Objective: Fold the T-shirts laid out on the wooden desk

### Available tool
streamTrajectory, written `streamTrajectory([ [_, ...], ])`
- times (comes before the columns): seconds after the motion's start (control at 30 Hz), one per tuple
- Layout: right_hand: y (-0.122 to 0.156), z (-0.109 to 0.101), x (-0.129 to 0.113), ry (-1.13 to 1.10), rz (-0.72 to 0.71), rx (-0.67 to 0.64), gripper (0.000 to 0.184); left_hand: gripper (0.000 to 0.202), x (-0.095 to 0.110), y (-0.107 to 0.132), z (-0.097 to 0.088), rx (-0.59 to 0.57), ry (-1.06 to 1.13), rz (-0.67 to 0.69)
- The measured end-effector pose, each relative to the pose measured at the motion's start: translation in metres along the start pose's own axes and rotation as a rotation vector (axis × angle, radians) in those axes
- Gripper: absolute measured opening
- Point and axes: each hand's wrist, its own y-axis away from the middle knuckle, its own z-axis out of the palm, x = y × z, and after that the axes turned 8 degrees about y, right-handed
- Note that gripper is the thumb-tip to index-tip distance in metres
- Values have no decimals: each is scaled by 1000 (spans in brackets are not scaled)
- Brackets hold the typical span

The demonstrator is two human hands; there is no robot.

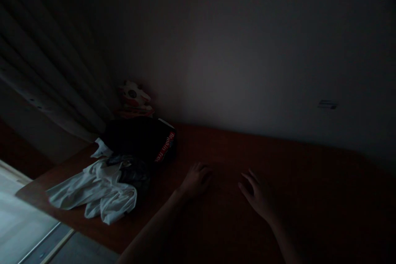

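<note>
The room is very dim. My left hand (pixel 195 180) rests knuckles-up on a reddish-brown surface (pixel 309 181), its fingers curled down onto it; whether anything is under them I cannot make out. My right hand (pixel 257 196) lies a short way to its right, fingers stretched and spread, holding nothing. Between and under both hands the surface looks slightly darker, possibly a dark cloth, too dim to tell. A crumpled white garment (pixel 95 192) lies to the left of my left hand.
A black bag or box with red-and-white lettering (pixel 145 140) sits by the wall, a pale stuffed toy (pixel 133 98) above it. A curtain (pixel 40 70) hangs at the left. The surface's left edge drops to a pale floor (pixel 18 222).
</note>
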Motion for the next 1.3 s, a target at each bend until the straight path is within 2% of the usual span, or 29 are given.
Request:
streamTrajectory([
  [0.1,1,3,2,2,1,-11,56,28,7,3,-6,105,25,25],
  [0.17,1,4,5,7,-12,-16,58,29,12,11,-16,137,-1,33],
  [0.3,0,8,11,6,-28,-30,59,34,15,43,-56,187,-146,-5],
  [0.4,-1,10,13,11,-19,-40,60,45,8,79,-97,401,-349,-140],
  [0.47,-2,10,12,23,-22,-44,61,67,-2,104,-123,572,-500,-302],
  [0.53,-2,9,11,32,-28,-37,61,94,-16,126,-144,648,-607,-487],
  [0.6,-2,9,10,38,-25,-27,60,111,-32,145,-155,579,-630,-626],
  [0.67,-1,9,11,37,-21,-20,59,113,-46,160,-159,438,-599,-688],
  [0.77,-1,10,13,27,-34,-15,59,88,-52,169,-159,270,-566,-723],
  [0.83,-2,11,14,10,-24,-19,58,64,-42,167,-160,225,-552,-758],
  [0.9,-2,12,14,-20,-8,-13,57,51,-25,160,-161,235,-498,-760],
  [0.97,-2,13,13,-51,0,10,56,48,-7,151,-162,281,-366,-713],
  [1.07,-2,14,12,-103,0,34,53,50,13,133,-155,343,-5,-559],
  [1.2,-3,9,10,-248,87,87,53,49,28,88,-131,408,530,-346],
  [1.3,-1,0,7,-365,190,168,55,46,38,45,-103,427,753,-206],
])
